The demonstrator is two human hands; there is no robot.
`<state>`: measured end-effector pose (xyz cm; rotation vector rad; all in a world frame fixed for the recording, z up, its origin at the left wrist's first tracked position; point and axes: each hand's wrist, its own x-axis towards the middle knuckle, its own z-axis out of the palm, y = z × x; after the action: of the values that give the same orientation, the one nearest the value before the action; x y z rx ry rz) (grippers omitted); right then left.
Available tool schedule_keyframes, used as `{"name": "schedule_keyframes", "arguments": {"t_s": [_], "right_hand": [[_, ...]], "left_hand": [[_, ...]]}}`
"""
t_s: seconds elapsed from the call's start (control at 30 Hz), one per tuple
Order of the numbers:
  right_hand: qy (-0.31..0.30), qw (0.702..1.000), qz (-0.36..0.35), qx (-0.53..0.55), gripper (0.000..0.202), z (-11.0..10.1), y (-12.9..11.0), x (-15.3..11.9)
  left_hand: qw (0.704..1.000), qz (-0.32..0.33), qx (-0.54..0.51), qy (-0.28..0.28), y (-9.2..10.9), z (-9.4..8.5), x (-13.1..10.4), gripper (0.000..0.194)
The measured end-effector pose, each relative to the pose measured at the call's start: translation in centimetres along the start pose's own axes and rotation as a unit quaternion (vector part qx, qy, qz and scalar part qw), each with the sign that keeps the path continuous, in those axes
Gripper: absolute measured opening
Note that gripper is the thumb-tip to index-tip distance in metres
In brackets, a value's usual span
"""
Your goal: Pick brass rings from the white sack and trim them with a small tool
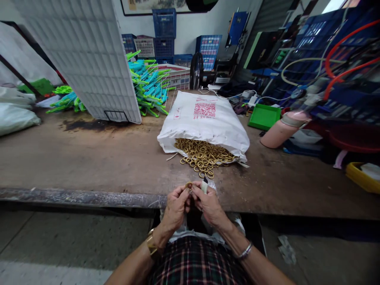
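At the front edge of the table, my left hand (177, 204) pinches a brass-coloured ring (189, 185) between thumb and fingers. My right hand (210, 202) meets it from the other side, its fingertips at the ring. A small tool with a pale body and a dark tip (204, 185), which looks like a utility knife, is held along the right index finger. Just beyond my hands, many similar rings (203, 154) spill from the mouth of a white woven sack (219, 122) with red print.
A white ridged panel (86, 55) stands upright at left, by green and blue plastic pieces (152, 85). Right of the sack are a green tray (264, 117), a pink bottle (283, 128) and a yellow bin (363, 178). Blue crates (164, 23) are stacked behind.
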<state>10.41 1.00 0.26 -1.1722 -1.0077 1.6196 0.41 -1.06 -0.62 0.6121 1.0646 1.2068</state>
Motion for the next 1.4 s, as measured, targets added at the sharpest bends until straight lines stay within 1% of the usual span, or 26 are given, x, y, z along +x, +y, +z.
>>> {"name": "schedule_keyframes", "arguments": {"t_s": [0.07, 0.13, 0.2, 0.3, 0.37, 0.4, 0.43, 0.5, 0.57, 0.63, 0.7, 0.77, 0.83, 0.9, 1.07, 1.17, 1.23, 1.3, 1.33, 1.4], "right_hand": [[0.010, 0.996, -0.032, -0.084, 0.027, -0.3, 0.0, 0.2], [0.027, 0.980, -0.074, -0.181, 0.025, -0.7, -0.3, 0.3], [0.031, 0.959, -0.111, -0.259, 0.024, -1.0, -0.7, 0.3], [-0.002, 0.924, -0.152, -0.350, 0.021, -1.1, -0.9, 0.4], [-0.007, 0.905, -0.156, -0.396, 0.022, -1.1, -0.7, 0.5], [-0.001, 0.900, -0.150, -0.410, 0.024, -1.1, -0.5, 0.6], [0.007, 0.898, -0.140, -0.417, 0.026, -1.1, -0.3, 0.6], [0.015, 0.902, -0.119, -0.415, 0.028, -1.0, -0.1, 0.8], [0.012, 0.909, -0.102, -0.404, 0.027, -1.0, 0.1, 0.8], [0.007, 0.919, -0.089, -0.384, 0.025, -0.9, 0.1, 0.9], [0.005, 0.932, -0.074, -0.355, 0.023, -1.0, 0.1, 0.9], [0.006, 0.941, -0.056, -0.334, 0.022, -1.0, 0.1, 1.0], [0.003, 0.944, -0.043, -0.327, 0.023, -1.1, 0.2, 1.1], [-0.002, 0.945, -0.041, -0.324, 0.023, -1.2, 0.2, 1.2], [-0.019, 0.955, -0.053, -0.292, 0.023, -1.1, 0.0, 1.1], [-0.032, 0.965, -0.041, -0.255, 0.024, -1.1, 0.2, 1.3], [-0.026, 0.968, -0.043, -0.245, 0.025, -1.2, 0.4, 1.4], [-0.006, 0.958, -0.065, -0.279, 0.025, -1.5, 0.6, 1.5], [0.002, 0.946, -0.081, -0.313, 0.024, -1.6, 0.7, 1.4], [-0.007, 0.909, -0.118, -0.399, 0.021, -1.8, 0.8, 1.2]], "left_hand": [[0.999, 0.005, 0.034, 0.013, 0.0, -0.3, 0.0, 0.038], [0.995, 0.029, 0.094, 0.017, 0.3, -0.5, 0.0, 0.034], [0.983, 0.073, 0.168, 0.008, 0.6, -0.8, -0.1, 0.027], [0.951, 0.152, 0.268, -0.010, 0.8, -1.2, 0.0, 0.017], [0.930, 0.191, 0.313, -0.004, 0.6, -1.4, 0.1, 0.015], [0.922, 0.206, 0.328, 0.002, 0.5, -1.6, 0.1, 0.015], [0.916, 0.217, 0.339, 0.007, 0.4, -1.7, 0.2, 0.015], [0.912, 0.224, 0.343, 0.007, 0.1, -1.8, 0.2, 0.016], [0.918, 0.217, 0.332, 0.005, 0.0, -1.8, 0.1, 0.016], [0.931, 0.195, 0.310, 0.000, 0.1, -1.7, 0.0, 0.016], [0.951, 0.142, 0.276, -0.012, 0.4, -1.5, -0.1, 0.019], [0.970, 0.070, 0.232, -0.030, 0.6, -1.3, -0.2, 0.024], [0.981, 0.011, 0.191, -0.043, 0.9, -1.2, -0.3, 0.029], [0.986, -0.022, 0.158, -0.051, 1.2, -1.2, -0.3, 0.033], [0.992, -0.042, 0.101, -0.070, 1.4, -1.1, -0.4, 0.037], [0.993, -0.041, 0.081, -0.077, 1.1, -1.2, -0.3, 0.036], [0.994, -0.037, 0.071, -0.075, 0.9, -1.4, -0.3, 0.035], [0.995, -0.028, 0.067, -0.068, 0.6, -1.6, -0.2, 0.035], [0.995, -0.023, 0.068, -0.063, 0.6, -1.7, -0.1, 0.035], [0.996, -0.015, 0.074, -0.052, 0.5, -1.7, -0.1, 0.035]]}}
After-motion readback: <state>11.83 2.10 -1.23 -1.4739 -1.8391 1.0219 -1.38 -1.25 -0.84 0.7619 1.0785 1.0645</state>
